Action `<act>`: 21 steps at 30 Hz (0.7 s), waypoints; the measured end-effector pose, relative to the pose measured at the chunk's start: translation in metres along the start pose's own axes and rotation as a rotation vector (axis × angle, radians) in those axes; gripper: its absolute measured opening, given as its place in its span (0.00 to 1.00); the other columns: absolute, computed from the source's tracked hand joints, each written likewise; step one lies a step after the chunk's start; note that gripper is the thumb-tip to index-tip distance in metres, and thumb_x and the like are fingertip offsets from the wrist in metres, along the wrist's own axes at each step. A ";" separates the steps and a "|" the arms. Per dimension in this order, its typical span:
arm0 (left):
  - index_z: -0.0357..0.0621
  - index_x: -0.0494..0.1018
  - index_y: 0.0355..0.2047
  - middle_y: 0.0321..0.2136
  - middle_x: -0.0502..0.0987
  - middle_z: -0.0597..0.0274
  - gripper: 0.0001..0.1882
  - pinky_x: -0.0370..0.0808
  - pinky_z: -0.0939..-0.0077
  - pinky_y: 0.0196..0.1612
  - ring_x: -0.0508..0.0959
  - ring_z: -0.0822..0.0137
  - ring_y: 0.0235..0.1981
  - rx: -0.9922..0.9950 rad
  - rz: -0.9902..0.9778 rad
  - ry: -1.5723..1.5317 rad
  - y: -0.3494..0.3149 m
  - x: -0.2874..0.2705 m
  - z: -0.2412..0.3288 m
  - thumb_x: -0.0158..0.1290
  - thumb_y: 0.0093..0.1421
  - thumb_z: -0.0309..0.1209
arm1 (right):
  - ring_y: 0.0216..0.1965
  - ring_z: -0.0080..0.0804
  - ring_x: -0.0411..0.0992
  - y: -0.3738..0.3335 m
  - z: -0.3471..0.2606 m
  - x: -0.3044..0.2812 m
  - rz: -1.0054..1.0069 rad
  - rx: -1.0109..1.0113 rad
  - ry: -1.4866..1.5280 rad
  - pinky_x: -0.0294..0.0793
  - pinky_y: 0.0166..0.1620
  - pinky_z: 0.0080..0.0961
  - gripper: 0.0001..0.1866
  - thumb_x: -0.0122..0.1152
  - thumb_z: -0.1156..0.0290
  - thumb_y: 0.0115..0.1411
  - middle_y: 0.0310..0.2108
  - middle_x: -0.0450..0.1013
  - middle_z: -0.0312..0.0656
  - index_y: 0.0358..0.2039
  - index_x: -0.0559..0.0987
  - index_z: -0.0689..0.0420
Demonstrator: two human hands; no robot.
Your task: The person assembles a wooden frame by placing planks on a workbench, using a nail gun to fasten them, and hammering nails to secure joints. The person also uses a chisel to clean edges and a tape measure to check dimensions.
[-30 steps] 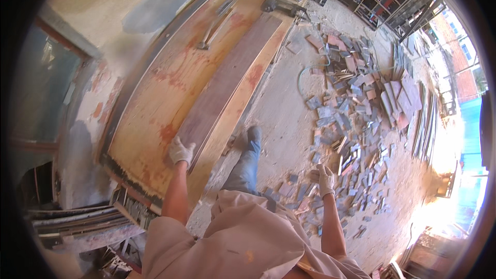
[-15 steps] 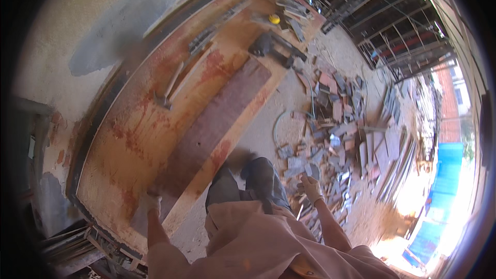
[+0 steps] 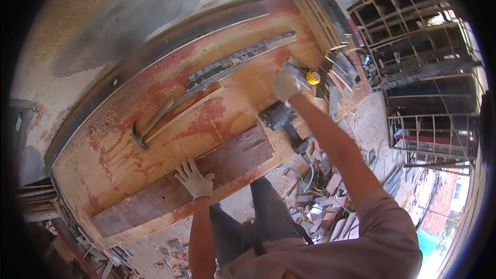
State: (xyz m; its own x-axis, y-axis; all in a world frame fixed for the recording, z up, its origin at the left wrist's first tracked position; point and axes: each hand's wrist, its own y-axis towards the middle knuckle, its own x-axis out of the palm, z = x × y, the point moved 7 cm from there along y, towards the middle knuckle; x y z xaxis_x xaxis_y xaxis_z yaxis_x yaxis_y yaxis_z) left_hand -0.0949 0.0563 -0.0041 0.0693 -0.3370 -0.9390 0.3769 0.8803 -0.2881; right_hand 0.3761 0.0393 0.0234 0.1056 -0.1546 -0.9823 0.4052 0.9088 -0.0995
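Note:
A long dark brown board (image 3: 150, 198) lies along the near side of a dusty, red-stained worktable (image 3: 119, 170). My left hand (image 3: 194, 180), in a pale work glove, rests on this board with its fingers spread. Stretched far forward over the table is my gloved right hand (image 3: 285, 87); its fingers are smeared by motion, so I cannot make out whether it holds anything. Just right of it sits a round yellow object (image 3: 312, 77), perhaps a tape measure. Below it, a black nail gun (image 3: 279, 118) lies beyond the board's far right end.
A claw hammer (image 3: 138, 137) and narrow wood strips (image 3: 243, 54) lie across the table. Stacked slats (image 3: 323, 15) and offcuts (image 3: 343, 70) occupy its far right. Scrap pieces (image 3: 323, 212) litter the floor by my legs. A metal rack (image 3: 429, 72) stands at right.
My left hand has moved forward and right along the board. The right hand has swung from beside my body to above the far table, near the nail gun. The view has turned right.

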 end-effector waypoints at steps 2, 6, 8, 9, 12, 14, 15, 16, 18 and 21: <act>0.45 0.60 0.69 0.68 0.62 0.50 0.55 0.45 0.39 0.75 0.53 0.45 0.73 -0.034 -0.033 -0.032 0.000 0.000 -0.013 0.73 0.42 0.45 | 0.52 0.47 0.76 0.071 -0.008 0.002 0.021 -0.053 -0.031 0.76 0.51 0.46 0.21 0.56 0.69 0.59 0.49 0.76 0.51 0.54 0.75 0.54; 0.48 0.62 0.67 0.66 0.64 0.53 0.54 0.46 0.38 0.74 0.55 0.46 0.72 -0.028 -0.067 -0.081 0.014 -0.008 0.007 0.74 0.40 0.42 | 0.60 0.48 0.70 0.155 0.039 0.036 0.036 -0.113 -0.151 0.69 0.60 0.49 0.32 0.56 0.71 0.60 0.53 0.75 0.48 0.67 0.67 0.50; 0.48 0.63 0.67 0.66 0.65 0.54 0.54 0.46 0.38 0.74 0.56 0.47 0.72 -0.072 -0.081 -0.058 0.011 -0.010 -0.001 0.74 0.39 0.42 | 0.59 0.49 0.69 0.175 0.024 0.045 -0.100 -0.106 -0.132 0.68 0.60 0.49 0.32 0.57 0.71 0.60 0.54 0.74 0.46 0.67 0.68 0.48; 0.47 0.63 0.66 0.66 0.65 0.55 0.54 0.47 0.38 0.74 0.56 0.47 0.71 -0.066 -0.085 -0.061 0.014 -0.010 0.002 0.74 0.38 0.42 | 0.58 0.50 0.70 0.178 0.032 0.047 -0.096 -0.096 -0.129 0.68 0.58 0.49 0.31 0.58 0.70 0.60 0.54 0.74 0.46 0.66 0.70 0.48; 0.47 0.63 0.66 0.66 0.64 0.54 0.55 0.47 0.39 0.74 0.55 0.47 0.72 -0.090 -0.086 -0.059 0.009 -0.007 -0.008 0.75 0.37 0.42 | 0.55 0.50 0.70 0.168 0.006 0.037 -0.091 -0.182 -0.204 0.69 0.55 0.49 0.23 0.59 0.67 0.61 0.51 0.74 0.47 0.59 0.74 0.49; 0.48 0.62 0.67 0.66 0.64 0.54 0.55 0.47 0.39 0.74 0.55 0.48 0.72 -0.091 -0.068 -0.062 0.007 -0.007 -0.010 0.75 0.38 0.42 | 0.49 0.48 0.73 0.143 0.011 0.017 0.087 -0.251 -0.243 0.71 0.52 0.48 0.18 0.60 0.68 0.61 0.46 0.76 0.44 0.53 0.77 0.49; 0.48 0.62 0.67 0.66 0.64 0.53 0.55 0.47 0.39 0.74 0.55 0.48 0.72 -0.073 -0.059 -0.070 0.010 -0.004 -0.004 0.75 0.38 0.43 | 0.43 0.45 0.76 0.122 0.024 0.008 0.258 -0.279 -0.237 0.74 0.49 0.46 0.16 0.60 0.69 0.61 0.43 0.77 0.42 0.51 0.78 0.48; 0.48 0.62 0.67 0.66 0.64 0.53 0.55 0.47 0.39 0.74 0.55 0.48 0.72 -0.065 -0.056 -0.067 0.011 -0.004 -0.001 0.75 0.39 0.43 | 0.41 0.43 0.77 0.104 0.028 0.002 0.287 -0.283 -0.181 0.75 0.47 0.45 0.15 0.60 0.69 0.61 0.41 0.78 0.41 0.49 0.78 0.48; 0.48 0.62 0.67 0.67 0.64 0.54 0.54 0.48 0.38 0.74 0.56 0.48 0.72 -0.053 -0.058 -0.046 0.010 -0.004 0.001 0.74 0.40 0.44 | 0.38 0.43 0.79 0.066 0.029 -0.009 0.202 -0.260 -0.026 0.76 0.44 0.42 0.12 0.60 0.70 0.61 0.38 0.78 0.41 0.46 0.79 0.49; 0.47 0.63 0.67 0.66 0.65 0.52 0.51 0.51 0.38 0.73 0.60 0.46 0.70 0.242 0.263 -0.200 0.008 -0.035 0.034 0.72 0.45 0.46 | 0.38 0.45 0.78 0.001 -0.004 -0.065 0.245 -0.340 0.326 0.76 0.41 0.39 0.08 0.60 0.68 0.63 0.37 0.78 0.44 0.42 0.79 0.51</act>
State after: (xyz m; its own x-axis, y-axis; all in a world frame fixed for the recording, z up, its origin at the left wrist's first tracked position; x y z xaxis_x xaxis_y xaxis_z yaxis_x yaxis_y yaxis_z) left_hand -0.0625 0.0637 0.0330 0.3613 -0.1901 -0.9129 0.5273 0.8491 0.0319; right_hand 0.3657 0.0515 0.0861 -0.1496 0.1573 -0.9762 0.0807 0.9859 0.1465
